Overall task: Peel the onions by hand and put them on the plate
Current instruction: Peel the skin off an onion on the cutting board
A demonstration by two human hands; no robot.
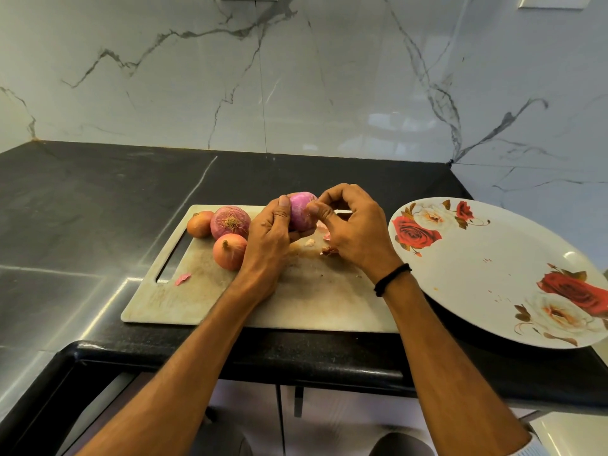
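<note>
Mid-peel on the purple onion, plate off to the right

Left grip (268, 232) is curled round the purple onion (300, 214), held just above the cutting board (312, 297). Right grip (353, 225) is on its right flank, thumb and forefinger pinching a skin flap (312, 206). The flesh is glossy and smooth. The rose-print plate (493, 274) sits beyond the right grip, so that side's nearer. Three papery unpeeled onions (230, 222) lie left of the left grip.

A thin black band (392, 279) was worn on the right wrist, behind the fingers (335, 192); a pale sleeve edge (534, 446) was seen farther back.
</note>
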